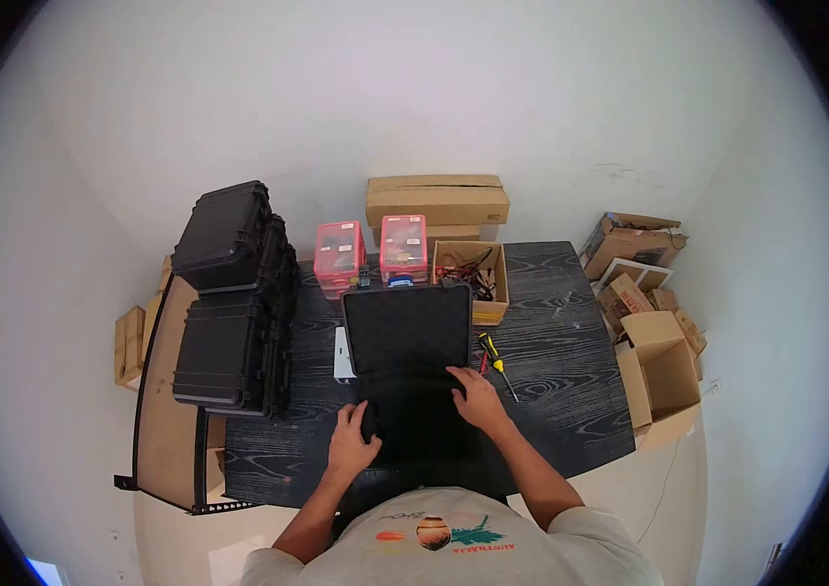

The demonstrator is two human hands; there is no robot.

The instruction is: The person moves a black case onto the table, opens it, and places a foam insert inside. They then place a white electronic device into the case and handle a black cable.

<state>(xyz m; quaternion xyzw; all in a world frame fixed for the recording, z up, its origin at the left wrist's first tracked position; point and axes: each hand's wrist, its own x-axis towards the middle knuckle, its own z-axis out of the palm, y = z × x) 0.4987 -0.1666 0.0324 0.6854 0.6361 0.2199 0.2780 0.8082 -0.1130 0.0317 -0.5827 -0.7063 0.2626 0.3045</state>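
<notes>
A black hard case (408, 328) stands open in front of me on the dark wood-grain table, its lid raised and lined with grey egg-crate foam. The base (424, 420) is a dark area between my hands, with few details visible. At its left edge my left hand (351, 444) has its thumb and fingers closed around a small black block (369, 422), whose kind I cannot tell. My right hand (478, 398) rests on the right side of the base near the hinge, fingers stretched out. A yellow-and-black screwdriver (495, 356) lies just beyond it.
Black cases (224, 352) are stacked at left. Behind the lid stand red-framed drawer boxes (403, 244) and a carton (490, 313) of cables and tools. A white box (342, 352) sits left of the lid. An open cardboard box (663, 381) stands beyond the table's right edge.
</notes>
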